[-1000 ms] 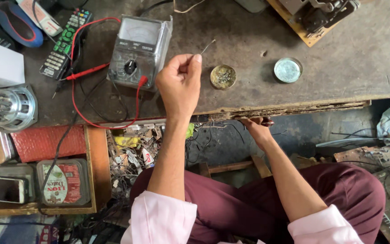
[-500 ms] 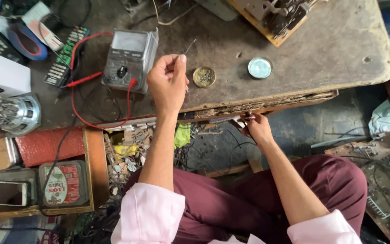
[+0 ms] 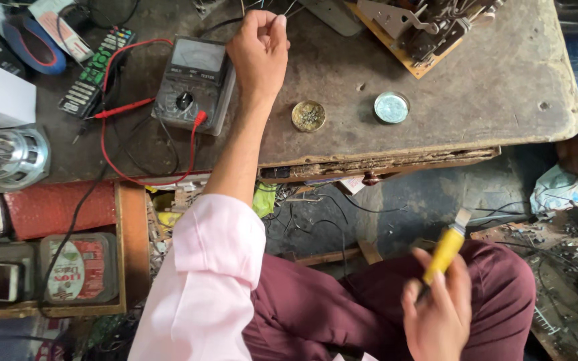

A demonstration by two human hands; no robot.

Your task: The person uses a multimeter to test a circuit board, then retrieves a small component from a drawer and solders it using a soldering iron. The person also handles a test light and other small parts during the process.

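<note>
1. Presently the left hand [image 3: 259, 53] is up at twelve o'clock on the worn workbench [image 3: 490, 100], fingers pinched on a thin wire [image 3: 287, 12].
2. Low at five o'clock, over the lap, the right hand [image 3: 439, 314] grips a yellow-handled tool [image 3: 446, 251], blade end raised.
3. Tool and wire are well apart, so by my judgement the work on the wire has not begun.
4. A grey multimeter [image 3: 195, 83] sits just left of the wrist; a small brass tin [image 3: 308, 115] lies to its right.
</note>
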